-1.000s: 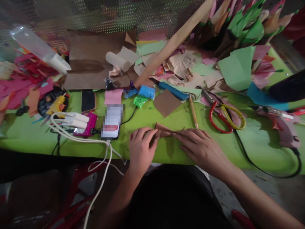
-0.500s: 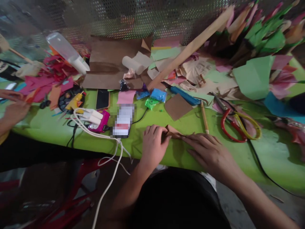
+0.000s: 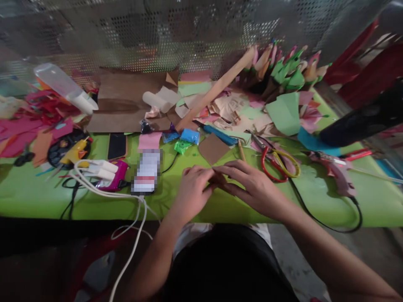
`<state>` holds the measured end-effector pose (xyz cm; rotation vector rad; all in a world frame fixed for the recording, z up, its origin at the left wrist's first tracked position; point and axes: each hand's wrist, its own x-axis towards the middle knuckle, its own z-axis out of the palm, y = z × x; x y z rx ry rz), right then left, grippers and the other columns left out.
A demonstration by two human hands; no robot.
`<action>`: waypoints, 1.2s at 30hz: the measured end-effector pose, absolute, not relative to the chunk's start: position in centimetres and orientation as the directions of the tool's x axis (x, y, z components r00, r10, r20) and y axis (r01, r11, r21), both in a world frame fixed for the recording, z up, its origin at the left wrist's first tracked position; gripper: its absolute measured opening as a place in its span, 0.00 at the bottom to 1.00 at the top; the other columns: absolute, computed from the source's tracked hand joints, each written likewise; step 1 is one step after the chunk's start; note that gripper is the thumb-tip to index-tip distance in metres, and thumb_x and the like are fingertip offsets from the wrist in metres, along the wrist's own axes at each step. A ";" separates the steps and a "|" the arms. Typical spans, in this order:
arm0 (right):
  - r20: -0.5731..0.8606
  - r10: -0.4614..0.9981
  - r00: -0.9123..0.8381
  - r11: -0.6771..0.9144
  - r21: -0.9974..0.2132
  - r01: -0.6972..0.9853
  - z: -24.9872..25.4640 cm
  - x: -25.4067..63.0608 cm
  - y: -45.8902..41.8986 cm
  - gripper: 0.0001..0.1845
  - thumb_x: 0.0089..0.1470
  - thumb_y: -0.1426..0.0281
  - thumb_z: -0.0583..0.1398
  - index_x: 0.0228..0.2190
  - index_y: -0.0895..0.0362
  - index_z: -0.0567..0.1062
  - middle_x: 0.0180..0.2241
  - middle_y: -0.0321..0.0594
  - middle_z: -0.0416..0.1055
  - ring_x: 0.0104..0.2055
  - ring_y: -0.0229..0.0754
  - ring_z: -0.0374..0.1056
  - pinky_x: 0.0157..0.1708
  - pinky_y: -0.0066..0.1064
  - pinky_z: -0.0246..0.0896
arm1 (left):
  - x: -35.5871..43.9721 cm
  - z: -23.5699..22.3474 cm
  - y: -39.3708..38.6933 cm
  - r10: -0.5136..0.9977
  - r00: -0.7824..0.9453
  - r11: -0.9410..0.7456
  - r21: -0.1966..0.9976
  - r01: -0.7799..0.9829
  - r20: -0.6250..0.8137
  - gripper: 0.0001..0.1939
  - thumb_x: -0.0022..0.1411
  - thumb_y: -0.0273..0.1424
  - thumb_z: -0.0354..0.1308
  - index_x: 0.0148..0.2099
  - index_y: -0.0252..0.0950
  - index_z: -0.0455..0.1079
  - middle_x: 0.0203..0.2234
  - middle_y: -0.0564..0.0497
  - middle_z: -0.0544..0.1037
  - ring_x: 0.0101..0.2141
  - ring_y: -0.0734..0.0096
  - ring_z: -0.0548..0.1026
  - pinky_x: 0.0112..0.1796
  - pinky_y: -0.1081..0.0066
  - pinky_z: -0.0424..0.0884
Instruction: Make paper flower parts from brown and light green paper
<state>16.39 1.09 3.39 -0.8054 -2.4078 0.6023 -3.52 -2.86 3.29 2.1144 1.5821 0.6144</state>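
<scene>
Close to the table's front edge, both hands meet around a small piece of brown paper (image 3: 222, 180), mostly covered by fingers. My left hand (image 3: 194, 191) pinches its left end, with thumb and fingers bent inward. My right hand (image 3: 255, 189) reaches across from the other side, its fingertips closed on the paper beside the left fingers. How the paper is folded is hidden. Just beyond the hands lies a flat brown paper square (image 3: 214, 149). A thin wooden stick (image 3: 241, 151) and scissors (image 3: 274, 162) with red and yellow handles lie past my right hand.
A phone (image 3: 147, 171) with white cables lies left of my hands. A pink glue gun (image 3: 339, 171) and its black cord are at the right. Behind are paper scraps (image 3: 231, 105), a slanted wooden strip (image 3: 217, 88), a plastic bottle (image 3: 64, 86) and paper flowers (image 3: 288, 69).
The view has turned right, bringing the glue gun and a dark bottle-like object into sight, while another person's hand has left at the left. My hands have drawn closer together over the brown paper.
</scene>
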 end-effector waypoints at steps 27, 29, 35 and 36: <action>0.255 0.803 -0.539 0.579 -0.549 0.604 -0.7 17.4 0.8 0.04 0.59 0.72 0.61 0.31 0.55 0.75 0.35 0.42 0.75 0.37 0.45 0.73 0.37 0.35 0.68 | -3.6 -1.2 -6.1 0.923 0.274 -0.352 0.307 0.884 0.270 0.20 0.70 0.28 0.52 0.63 0.40 0.68 0.52 0.44 0.79 0.50 0.58 0.73 0.49 0.58 0.70; 0.297 0.784 -0.545 0.611 -0.525 0.593 -0.6 17.5 0.5 0.05 0.60 0.72 0.60 0.32 0.54 0.77 0.35 0.43 0.75 0.38 0.46 0.73 0.38 0.37 0.69 | -3.5 -1.0 -6.1 0.924 0.287 -0.354 0.283 0.892 0.254 0.21 0.70 0.28 0.52 0.63 0.39 0.68 0.52 0.43 0.78 0.50 0.57 0.73 0.49 0.57 0.70; 0.393 0.699 -0.597 0.715 -0.389 0.581 -0.2 17.8 0.4 0.11 0.61 0.72 0.59 0.45 0.51 0.78 0.51 0.46 0.76 0.49 0.50 0.72 0.49 0.46 0.67 | -3.3 -0.8 -6.0 0.930 0.307 -0.355 0.284 0.891 0.201 0.24 0.67 0.25 0.56 0.64 0.41 0.67 0.53 0.43 0.76 0.52 0.55 0.71 0.50 0.56 0.69; 0.377 0.685 -0.623 0.727 -0.405 0.555 -0.2 17.7 0.5 0.12 0.62 0.73 0.59 0.46 0.51 0.77 0.52 0.45 0.76 0.49 0.50 0.72 0.50 0.46 0.67 | -3.3 -0.7 -6.0 0.932 0.307 -0.353 0.288 0.890 0.194 0.24 0.67 0.25 0.56 0.64 0.40 0.67 0.53 0.43 0.76 0.52 0.56 0.71 0.50 0.56 0.68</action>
